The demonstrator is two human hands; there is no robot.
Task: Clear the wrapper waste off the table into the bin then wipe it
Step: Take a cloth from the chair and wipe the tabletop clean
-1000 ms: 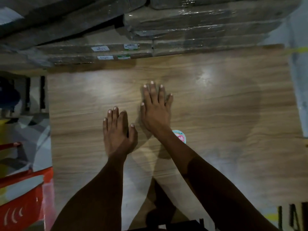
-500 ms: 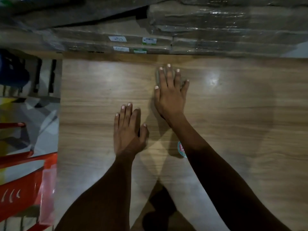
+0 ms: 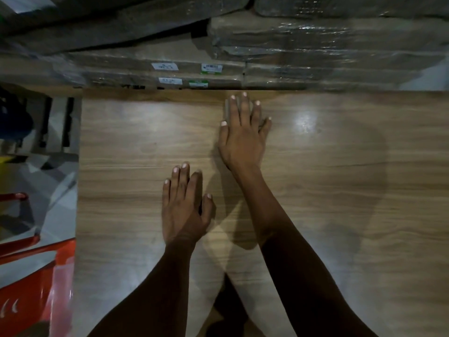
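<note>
Your worktop [image 3: 340,190] fills most of the view, a wood-grain surface with bare room to the right of your arms and to the left as far as its left edge. Along its far edge runs a stack of flat cartons wrapped in plastic film [image 3: 267,57], standing right against the worktop and closing off that side. Past the left edge the floor shows, with a red plastic chair [image 3: 29,276] close by the near corner. Your right hand [image 3: 243,139] lies flat and reaches almost to the cartons, fingers spread, its grip released but pressing down on a small greyish cloth [image 3: 227,109], of which only a strip shows beside the fingers. Your left hand [image 3: 184,210] rests palm-down nearer you, empty, grip released. No wrapper waste is visible.
</note>
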